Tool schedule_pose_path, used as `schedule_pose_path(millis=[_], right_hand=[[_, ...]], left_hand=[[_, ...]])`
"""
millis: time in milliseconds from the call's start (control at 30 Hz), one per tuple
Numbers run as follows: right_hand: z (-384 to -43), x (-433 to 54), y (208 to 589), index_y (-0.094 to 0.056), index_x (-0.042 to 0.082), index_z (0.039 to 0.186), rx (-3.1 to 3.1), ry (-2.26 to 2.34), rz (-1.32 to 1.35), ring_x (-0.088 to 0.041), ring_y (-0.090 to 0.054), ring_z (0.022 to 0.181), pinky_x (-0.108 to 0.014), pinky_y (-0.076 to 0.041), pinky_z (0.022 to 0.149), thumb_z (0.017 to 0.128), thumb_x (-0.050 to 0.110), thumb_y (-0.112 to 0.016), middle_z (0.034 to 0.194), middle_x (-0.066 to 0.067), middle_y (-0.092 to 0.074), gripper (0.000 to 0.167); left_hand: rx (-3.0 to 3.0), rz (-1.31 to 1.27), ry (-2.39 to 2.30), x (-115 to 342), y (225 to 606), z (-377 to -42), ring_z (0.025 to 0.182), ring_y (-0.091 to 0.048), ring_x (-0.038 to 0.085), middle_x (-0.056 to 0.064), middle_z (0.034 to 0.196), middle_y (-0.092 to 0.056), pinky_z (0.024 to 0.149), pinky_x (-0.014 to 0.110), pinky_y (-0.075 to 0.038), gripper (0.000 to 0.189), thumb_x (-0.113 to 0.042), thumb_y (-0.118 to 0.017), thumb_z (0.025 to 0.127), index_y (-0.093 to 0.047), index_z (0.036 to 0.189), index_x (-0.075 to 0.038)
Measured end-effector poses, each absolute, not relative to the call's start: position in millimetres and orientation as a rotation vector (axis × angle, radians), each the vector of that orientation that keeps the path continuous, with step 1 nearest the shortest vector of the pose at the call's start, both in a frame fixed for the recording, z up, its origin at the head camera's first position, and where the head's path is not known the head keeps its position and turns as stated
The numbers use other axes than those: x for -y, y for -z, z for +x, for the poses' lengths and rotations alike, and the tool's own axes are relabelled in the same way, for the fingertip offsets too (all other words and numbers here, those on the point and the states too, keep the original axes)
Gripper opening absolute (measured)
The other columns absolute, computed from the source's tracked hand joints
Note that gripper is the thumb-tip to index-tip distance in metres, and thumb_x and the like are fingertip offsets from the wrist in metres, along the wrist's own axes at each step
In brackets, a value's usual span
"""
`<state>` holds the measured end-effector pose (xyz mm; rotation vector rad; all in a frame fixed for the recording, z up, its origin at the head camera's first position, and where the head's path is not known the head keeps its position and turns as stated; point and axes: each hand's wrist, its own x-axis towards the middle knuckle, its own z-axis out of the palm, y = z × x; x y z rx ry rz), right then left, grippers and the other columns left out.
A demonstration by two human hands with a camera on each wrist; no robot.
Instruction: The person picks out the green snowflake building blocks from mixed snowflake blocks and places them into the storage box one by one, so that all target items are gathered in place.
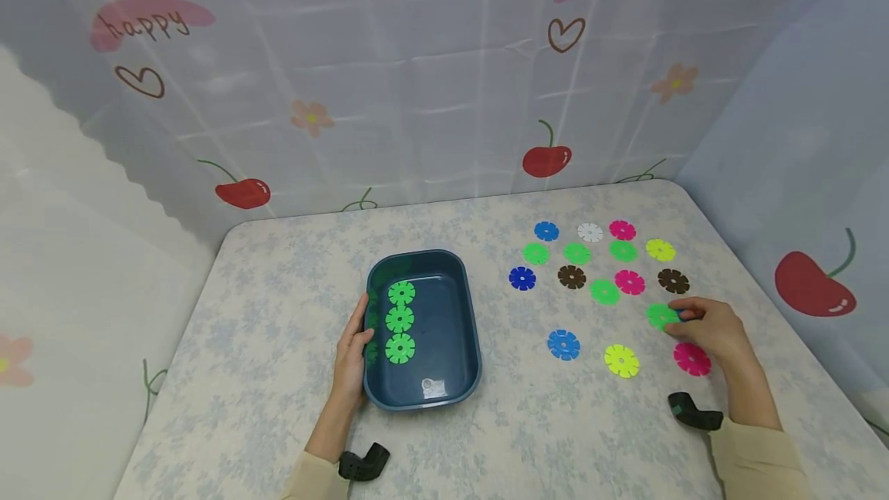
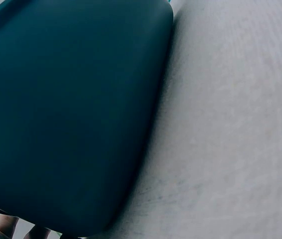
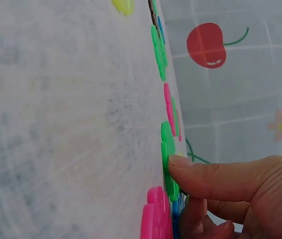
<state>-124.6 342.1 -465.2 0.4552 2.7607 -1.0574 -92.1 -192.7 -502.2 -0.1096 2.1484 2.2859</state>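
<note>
In the head view a dark blue plastic tub stands on the table, with three green interlocking snowflake discs in a column along its left side. My left hand holds the tub's left wall, thumb at the rim. In the left wrist view the tub's outer wall fills much of the picture. My right hand pinches a green snowflake disc at its right edge; the right wrist view shows the thumb against this disc. A blue disc is partly hidden by that hand.
Several loose discs surround the right hand, including a pink one, a yellow one, a brown one and a blue one. More lie further back, among them a white disc. A printed curtain hangs behind the table.
</note>
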Motion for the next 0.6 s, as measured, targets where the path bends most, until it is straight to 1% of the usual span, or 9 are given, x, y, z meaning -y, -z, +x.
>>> schedule_pose_path(millis=[200,300,367,433,533,600], right_hand=[[-125.5,-340.6,462.3,-0.055,-0.012,0.123,-2.769,1.041,0.424,-0.036,-0.050,0.096,-0.026,-0.046,0.061,0.080,0.010,-0.077,0.109,-0.028,-0.054,0.053],[-125.4,-339.3,462.8,-0.055,-0.011,0.122,-2.782,1.034,0.422,-0.038,-0.051,0.097,-0.026,-0.045,0.062,0.079,0.010,-0.077,0.112,-0.030,-0.054,0.052],[-125.7,-338.3,463.3,-0.055,-0.010,0.122,-2.793,1.026,0.430,-0.039,-0.053,0.097,-0.026,-0.045,0.062,0.079,0.010,-0.076,0.113,-0.030,-0.055,0.052],[-125.7,-337.5,462.6,-0.055,-0.010,0.121,-2.800,1.019,0.434,-0.040,-0.053,0.097,-0.026,-0.045,0.061,0.079,0.010,-0.076,0.113,-0.031,-0.055,0.051],[-126.0,-336.8,461.1,-0.055,-0.009,0.120,-2.811,0.998,0.443,-0.040,-0.053,0.096,-0.027,-0.045,0.060,0.079,0.010,-0.076,0.111,-0.031,-0.055,0.050],[-125.8,-336.0,459.8,-0.055,-0.008,0.119,-2.819,0.983,0.450,-0.040,-0.053,0.094,-0.028,-0.044,0.059,0.079,0.010,-0.075,0.109,-0.030,-0.055,0.049]], left_hand=[[-2.152,-0.115,-2.280,193.3,502.5,-92.1,0.152,-0.008,0.012,-0.009,0.164,-0.015,0.103,0.002,-0.024,0.057,-0.010,-0.032,0.103,-0.025,0.157,-0.026],[-2.152,-0.115,-2.275,193.5,502.5,-92.3,0.152,-0.008,0.011,-0.010,0.163,-0.015,0.108,0.006,-0.023,0.056,-0.010,-0.032,0.103,-0.025,0.157,-0.026],[-2.155,-0.116,-2.270,193.6,502.1,-92.2,0.152,-0.008,0.011,-0.010,0.163,-0.015,0.115,0.015,-0.020,0.056,-0.010,-0.032,0.103,-0.025,0.156,-0.027],[-2.159,-0.111,-2.267,193.5,501.8,-92.1,0.152,-0.007,0.012,-0.010,0.163,-0.014,0.121,0.028,-0.016,0.056,-0.011,-0.032,0.103,-0.024,0.157,-0.027],[-2.164,-0.099,-2.269,193.1,501.3,-92.0,0.152,-0.006,0.015,-0.008,0.164,-0.014,0.123,0.044,-0.011,0.056,-0.010,-0.032,0.103,-0.024,0.157,-0.025],[-2.170,-0.089,-2.270,192.9,501.2,-92.0,0.153,-0.006,0.016,-0.007,0.164,-0.014,0.123,0.047,-0.009,0.056,-0.010,-0.031,0.103,-0.024,0.157,-0.025]])
